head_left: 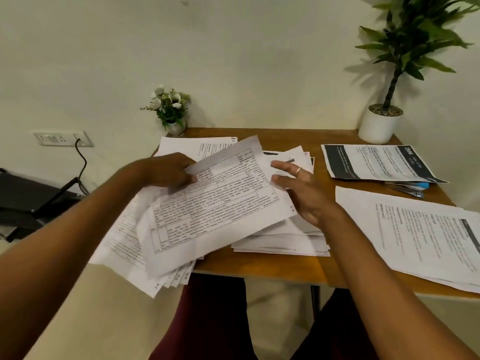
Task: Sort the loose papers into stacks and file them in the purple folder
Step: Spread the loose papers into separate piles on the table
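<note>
Loose papers are spread all over the desk (285, 266) here. A grid sheet (215, 203) is gripped at its 10 o'clock edge by the left hand (168, 172), with the fingers curled down onto the paper. A fan (124, 242) of more sheets is seen under it, hung off the desk edge at 7 o'clock and out over the lap; whether that lot is held by the same hand can't really be told. The right hand (298, 188) is kept wide open at the sheet's 3 o'clock edge, fingers straight and spread, a ring worn on one, nothing held. It's above a messy pile (280, 237) at desk centre, and whether the sheet is actually touched can't be made out. Another pile of pages (187, 145) is laid at 11 o'clock, just in front of a small flower pot (172, 110). At 1 o'clock a stack (376, 162) topped by a dark-banded page is parked, with what looks like a blue-and-grey stapler (413, 189) poked out from under its near edge. A text stack (420, 235) is set at 4 o'clock, and a white-potted plant (384, 118) at 2 o'clock. Off the desk at 9 o'clock, a wall socket (62, 139) with a black cable plugged in is seen above a black chair (26, 198).
</note>
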`<state>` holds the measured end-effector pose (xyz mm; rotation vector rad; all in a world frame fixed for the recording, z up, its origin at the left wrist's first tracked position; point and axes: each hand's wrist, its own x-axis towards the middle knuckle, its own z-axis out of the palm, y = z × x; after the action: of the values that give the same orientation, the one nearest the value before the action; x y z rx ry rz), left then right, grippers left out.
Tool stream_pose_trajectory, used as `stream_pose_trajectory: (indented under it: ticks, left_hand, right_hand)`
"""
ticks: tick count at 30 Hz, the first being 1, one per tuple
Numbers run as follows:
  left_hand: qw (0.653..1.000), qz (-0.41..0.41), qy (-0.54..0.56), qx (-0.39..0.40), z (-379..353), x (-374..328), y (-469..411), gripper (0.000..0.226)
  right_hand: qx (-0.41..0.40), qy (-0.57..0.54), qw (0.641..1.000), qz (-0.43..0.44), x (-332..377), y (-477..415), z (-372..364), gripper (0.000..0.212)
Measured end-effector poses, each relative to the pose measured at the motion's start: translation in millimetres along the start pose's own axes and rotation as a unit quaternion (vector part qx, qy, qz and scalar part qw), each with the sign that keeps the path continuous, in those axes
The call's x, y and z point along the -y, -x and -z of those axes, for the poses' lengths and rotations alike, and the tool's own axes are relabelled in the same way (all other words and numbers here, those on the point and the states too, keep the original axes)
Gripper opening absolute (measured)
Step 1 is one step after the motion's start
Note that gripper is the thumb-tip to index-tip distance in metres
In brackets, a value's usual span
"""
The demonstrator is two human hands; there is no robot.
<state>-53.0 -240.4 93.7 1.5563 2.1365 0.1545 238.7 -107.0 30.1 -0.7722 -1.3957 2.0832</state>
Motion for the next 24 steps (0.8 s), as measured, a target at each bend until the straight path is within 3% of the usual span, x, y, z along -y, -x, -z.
stream_pose_trajectory:
  ticks: [3,6,9,13,19,24]
  left_hand:
    - [1.000,0.017,-0.010,-0.021,14,18,3,0.030]
    - [0.995,0.026,0.022,-0.093,17,34,1,0.019]
    - [0.993,0.026,0.036,-0.114,11,55,2,0.015]
    - [0.987,0.029,-0.004,-0.160,-2,83,2,0.013]
    - [0.979,0.041,-0.084,-0.180,-30,118,-5,0.013]
    - [0.966,0.014,-0.167,-0.197,-56,122,-12,0.020]
  right_hand:
    - [-0.007,0.038,0.999,-0.019,-21,-9,-30,0.051]
    - [-0.030,0.044,0.998,-0.035,-33,-16,-46,0.044]
    - [-0.038,0.062,0.996,-0.052,-40,-20,-54,0.025]
    - [0.017,0.144,0.987,-0.074,-57,-12,-80,0.020]
    - [0.139,0.232,0.957,-0.107,-85,4,-119,0.032]
    - [0.150,0.313,0.933,-0.100,-86,9,-118,0.026]
